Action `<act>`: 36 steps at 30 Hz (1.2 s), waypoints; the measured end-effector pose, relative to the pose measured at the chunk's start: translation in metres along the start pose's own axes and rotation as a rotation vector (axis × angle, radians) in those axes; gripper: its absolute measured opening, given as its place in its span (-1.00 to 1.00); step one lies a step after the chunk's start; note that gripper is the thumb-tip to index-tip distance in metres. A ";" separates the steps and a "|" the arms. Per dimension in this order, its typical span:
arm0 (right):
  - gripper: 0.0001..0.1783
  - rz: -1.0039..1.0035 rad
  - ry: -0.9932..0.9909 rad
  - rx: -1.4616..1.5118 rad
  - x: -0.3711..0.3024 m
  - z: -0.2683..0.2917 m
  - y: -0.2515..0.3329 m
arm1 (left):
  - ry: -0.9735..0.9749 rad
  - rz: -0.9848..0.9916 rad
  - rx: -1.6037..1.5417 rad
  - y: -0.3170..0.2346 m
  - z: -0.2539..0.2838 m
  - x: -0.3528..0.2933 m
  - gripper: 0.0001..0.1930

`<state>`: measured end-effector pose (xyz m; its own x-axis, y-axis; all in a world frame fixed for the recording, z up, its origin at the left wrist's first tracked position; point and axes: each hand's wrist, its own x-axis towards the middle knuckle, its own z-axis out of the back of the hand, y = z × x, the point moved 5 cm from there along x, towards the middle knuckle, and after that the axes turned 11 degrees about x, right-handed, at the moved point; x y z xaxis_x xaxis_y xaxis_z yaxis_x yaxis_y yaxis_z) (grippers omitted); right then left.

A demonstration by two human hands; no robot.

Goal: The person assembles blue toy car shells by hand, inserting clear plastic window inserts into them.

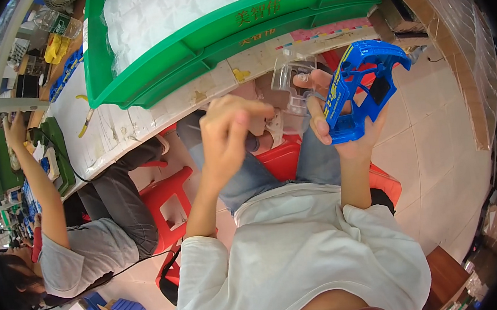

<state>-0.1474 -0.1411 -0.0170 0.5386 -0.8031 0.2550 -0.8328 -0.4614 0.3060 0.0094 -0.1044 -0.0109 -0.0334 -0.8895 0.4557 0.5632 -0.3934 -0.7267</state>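
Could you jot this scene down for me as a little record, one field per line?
Right hand: holding a blue toy car body shell with yellow markings
Left hand: raised, blurred; grip unclear
Between hands: clear plastic part, left of the shell
Worktable: pale top
On worktable: green crate holding white material
Neighbour: person in grey T-shirt, to the left
Seating: red plastic stools

white T-shirt (pixel 311 244) | rounded neckline (pixel 333 284) | short, loose sleeves (pixel 202 267) | faded blue jeans (pixel 316 165) | forearms (pixel 203 210) bare
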 end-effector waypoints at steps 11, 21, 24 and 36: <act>-0.02 -0.199 -0.289 -0.121 -0.026 0.021 -0.017 | 0.328 0.426 -0.637 -0.007 -0.008 0.023 -0.76; -0.17 -0.087 -0.167 -0.037 -0.008 0.004 -0.002 | 0.157 0.410 -0.868 0.006 0.007 0.018 -0.79; -0.14 -0.063 -0.194 -0.070 -0.009 0.009 -0.001 | 0.075 0.328 -0.894 0.005 0.007 0.017 -0.80; -0.26 -0.107 -0.301 0.135 -0.012 0.011 -0.018 | -0.357 -0.748 0.676 -0.091 -0.022 -0.025 -0.92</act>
<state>-0.1401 -0.1275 -0.0350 0.5789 -0.8132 -0.0601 -0.7936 -0.5788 0.1875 -0.0591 -0.0508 0.0329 -0.3779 -0.3132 0.8713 0.8443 -0.5028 0.1855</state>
